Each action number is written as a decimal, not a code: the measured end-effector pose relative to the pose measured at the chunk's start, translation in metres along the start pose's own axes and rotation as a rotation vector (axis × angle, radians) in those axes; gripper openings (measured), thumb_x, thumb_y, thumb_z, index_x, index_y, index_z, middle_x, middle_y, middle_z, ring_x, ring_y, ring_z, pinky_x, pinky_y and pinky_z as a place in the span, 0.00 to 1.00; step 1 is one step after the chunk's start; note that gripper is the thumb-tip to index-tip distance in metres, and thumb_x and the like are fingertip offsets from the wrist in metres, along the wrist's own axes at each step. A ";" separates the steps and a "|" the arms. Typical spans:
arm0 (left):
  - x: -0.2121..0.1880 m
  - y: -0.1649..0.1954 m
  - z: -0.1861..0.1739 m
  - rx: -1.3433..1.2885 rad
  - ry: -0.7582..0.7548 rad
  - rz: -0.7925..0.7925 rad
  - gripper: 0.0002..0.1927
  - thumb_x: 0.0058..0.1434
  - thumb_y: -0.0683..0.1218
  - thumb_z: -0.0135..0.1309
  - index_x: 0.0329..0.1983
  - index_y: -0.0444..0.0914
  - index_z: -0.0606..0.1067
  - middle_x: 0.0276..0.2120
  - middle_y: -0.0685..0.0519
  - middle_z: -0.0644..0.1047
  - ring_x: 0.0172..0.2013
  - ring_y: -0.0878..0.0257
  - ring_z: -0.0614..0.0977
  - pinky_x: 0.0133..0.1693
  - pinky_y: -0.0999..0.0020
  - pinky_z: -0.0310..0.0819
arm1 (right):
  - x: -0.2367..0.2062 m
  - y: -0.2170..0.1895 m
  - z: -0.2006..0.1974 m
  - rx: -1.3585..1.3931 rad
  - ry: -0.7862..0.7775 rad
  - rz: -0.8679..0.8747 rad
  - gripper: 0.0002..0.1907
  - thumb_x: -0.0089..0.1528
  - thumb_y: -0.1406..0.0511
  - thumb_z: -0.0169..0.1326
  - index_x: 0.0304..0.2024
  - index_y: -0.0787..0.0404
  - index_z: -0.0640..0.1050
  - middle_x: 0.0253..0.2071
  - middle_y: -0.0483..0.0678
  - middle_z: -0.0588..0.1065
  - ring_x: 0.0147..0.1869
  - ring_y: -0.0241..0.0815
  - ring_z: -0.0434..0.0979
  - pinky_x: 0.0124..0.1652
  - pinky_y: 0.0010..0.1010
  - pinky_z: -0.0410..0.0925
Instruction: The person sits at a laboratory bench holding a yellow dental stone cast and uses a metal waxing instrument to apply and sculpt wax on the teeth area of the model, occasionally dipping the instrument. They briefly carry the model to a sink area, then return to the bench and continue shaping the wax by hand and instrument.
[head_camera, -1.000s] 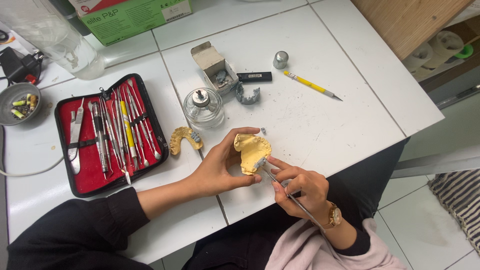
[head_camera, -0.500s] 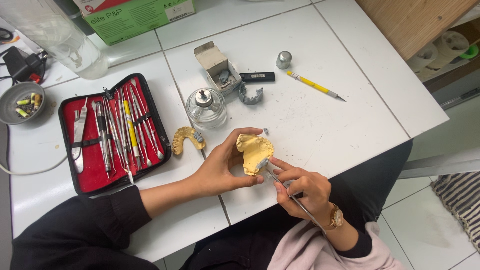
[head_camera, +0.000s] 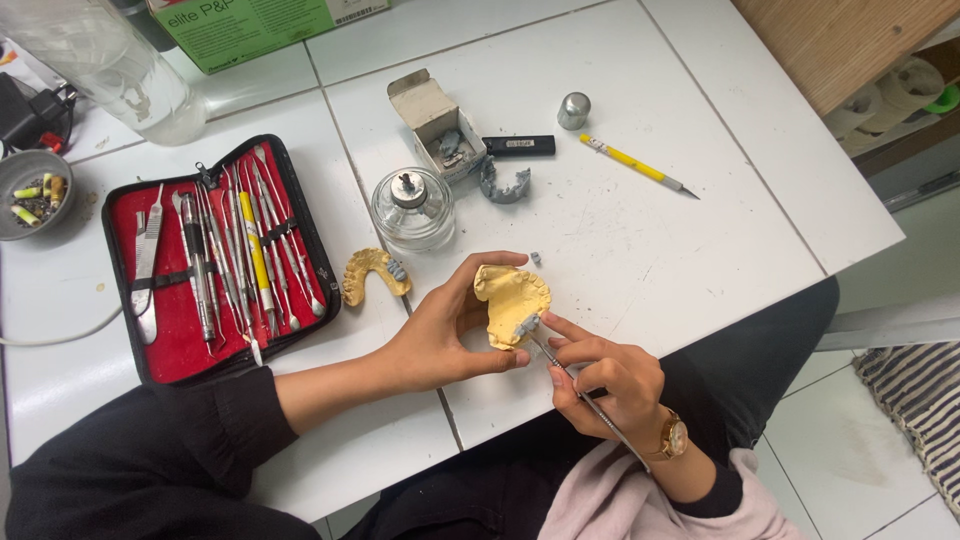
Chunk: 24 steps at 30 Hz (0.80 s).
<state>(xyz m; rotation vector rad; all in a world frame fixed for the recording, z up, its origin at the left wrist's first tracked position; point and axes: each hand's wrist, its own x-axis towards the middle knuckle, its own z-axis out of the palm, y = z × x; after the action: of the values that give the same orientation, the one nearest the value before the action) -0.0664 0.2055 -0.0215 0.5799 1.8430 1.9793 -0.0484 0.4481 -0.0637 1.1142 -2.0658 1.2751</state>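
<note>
- Surface (head_camera: 640, 230): white; its near edge lies under the forearms.
- Cast (head_camera: 510, 303): a yellow dental model held above the near edge. It looks stiff, brittle and fairly light; best gripped by its thick base, as the left hand (head_camera: 440, 335) does.
- Right hand (head_camera: 605, 385) pinches a thin metal tool (head_camera: 590, 405), slender and rigid, tip at grey wax on the cast.
- Hidden: the cast's underside, and the tool's tip.

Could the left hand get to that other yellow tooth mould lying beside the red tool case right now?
Probably not at once: the left hand is holding the yellow cast. The second mould lies close by with nothing between, so a freed hand could likely reach it.
</note>
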 end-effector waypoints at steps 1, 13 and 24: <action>0.000 0.000 0.000 -0.011 -0.003 -0.001 0.46 0.55 0.46 0.68 0.72 0.39 0.57 0.63 0.44 0.70 0.64 0.57 0.75 0.67 0.58 0.70 | -0.001 0.000 0.000 -0.003 0.003 -0.001 0.14 0.58 0.76 0.58 0.30 0.58 0.66 0.32 0.52 0.80 0.54 0.58 0.83 0.41 0.29 0.83; -0.002 0.001 0.003 -0.045 -0.005 -0.019 0.45 0.55 0.44 0.68 0.73 0.38 0.57 0.60 0.45 0.72 0.62 0.59 0.76 0.65 0.61 0.71 | 0.001 -0.008 0.001 -0.034 0.022 -0.024 0.15 0.60 0.76 0.57 0.31 0.59 0.63 0.33 0.52 0.79 0.54 0.60 0.83 0.39 0.29 0.84; -0.003 0.002 0.004 -0.048 -0.004 -0.046 0.46 0.54 0.43 0.67 0.73 0.38 0.56 0.61 0.46 0.70 0.62 0.59 0.76 0.64 0.61 0.72 | -0.002 -0.006 0.000 -0.076 -0.036 -0.053 0.17 0.60 0.75 0.60 0.31 0.59 0.63 0.32 0.51 0.79 0.54 0.59 0.83 0.38 0.29 0.83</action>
<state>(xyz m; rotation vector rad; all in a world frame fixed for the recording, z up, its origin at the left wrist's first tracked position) -0.0617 0.2072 -0.0193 0.5222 1.7854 1.9849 -0.0419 0.4476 -0.0621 1.1579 -2.0783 1.1499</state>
